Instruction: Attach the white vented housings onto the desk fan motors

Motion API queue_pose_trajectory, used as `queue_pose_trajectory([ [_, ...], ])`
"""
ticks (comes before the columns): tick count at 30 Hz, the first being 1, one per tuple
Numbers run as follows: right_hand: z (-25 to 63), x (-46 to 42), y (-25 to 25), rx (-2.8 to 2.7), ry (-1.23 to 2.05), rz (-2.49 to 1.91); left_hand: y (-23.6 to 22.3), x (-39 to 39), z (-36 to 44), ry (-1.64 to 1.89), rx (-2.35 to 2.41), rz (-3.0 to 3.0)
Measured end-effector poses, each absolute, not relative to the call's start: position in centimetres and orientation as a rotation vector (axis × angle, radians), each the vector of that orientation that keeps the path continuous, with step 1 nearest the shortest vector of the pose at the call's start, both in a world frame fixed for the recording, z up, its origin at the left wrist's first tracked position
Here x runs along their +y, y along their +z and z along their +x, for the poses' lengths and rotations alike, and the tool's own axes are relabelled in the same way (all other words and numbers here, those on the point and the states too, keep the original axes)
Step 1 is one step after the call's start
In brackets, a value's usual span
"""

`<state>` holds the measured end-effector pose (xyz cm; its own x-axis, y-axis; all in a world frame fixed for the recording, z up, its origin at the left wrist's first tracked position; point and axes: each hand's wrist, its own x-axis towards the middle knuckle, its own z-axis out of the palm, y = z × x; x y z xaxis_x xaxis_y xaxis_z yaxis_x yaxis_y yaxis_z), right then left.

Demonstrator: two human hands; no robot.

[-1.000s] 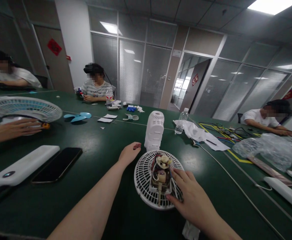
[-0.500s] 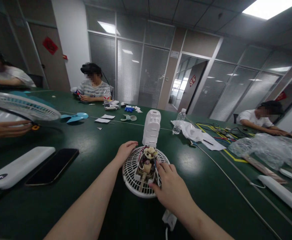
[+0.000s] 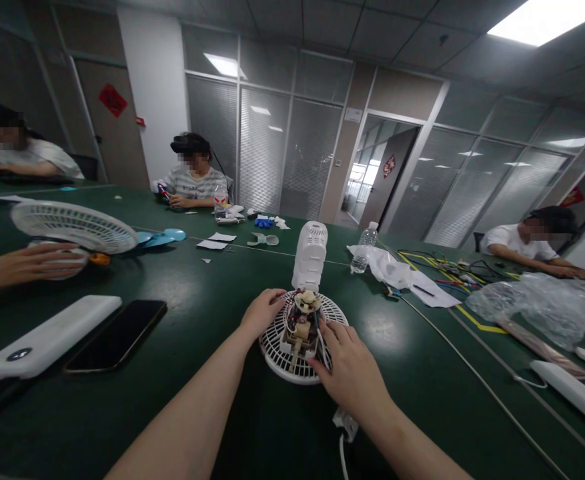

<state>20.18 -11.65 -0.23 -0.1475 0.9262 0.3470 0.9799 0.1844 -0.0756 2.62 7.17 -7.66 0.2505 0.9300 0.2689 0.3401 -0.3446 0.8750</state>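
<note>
A white fan grille (image 3: pixel 272 357) lies on the green table in front of me, with an exposed fan motor (image 3: pixel 301 330) and its wiring on top. My left hand (image 3: pixel 263 313) is at the upper left of the grille, its fingers bent over the rim close to the red wires; the fingertips are partly hidden. On the other side, my right hand (image 3: pixel 349 357) grips the motor's right edge, thumb at a white bracket and fingers by a white cable (image 3: pixel 323 343). Just beyond the motor stands a slotted white plastic housing (image 3: pixel 311 257).
To the left are a white power bank (image 3: pixel 67 337), a black phone (image 3: pixel 117 333) and another person's hand (image 3: pixel 47 261) at a second fan grille (image 3: pixel 72 223). A water bottle (image 3: pixel 365 247), papers, cables and plastic bags (image 3: pixel 537 303) lie right. A white plug (image 3: pixel 345 423) sits near my right wrist.
My left hand has slid slightly inward toward the red wires. My right hand keeps its place on the motor. The neighbour's grille is tilted differently, and the whole view has shifted a little.
</note>
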Motion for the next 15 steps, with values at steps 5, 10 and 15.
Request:
queue_pose_trajectory([
  [5,21.0,-11.8,-0.3,-2.142,-0.245,-1.777,-7.2,6.8,2.9,1.029,1.191,1.946],
  [10,22.0,-11.7,-0.6,-2.122,-0.205,-1.784,-7.1,6.9,2.9,1.01,1.222,1.956],
  [15,22.2,-11.8,-1.0,-2.093,-0.155,-1.747,-7.4,7.1,2.9,1.005,1.23,1.952],
])
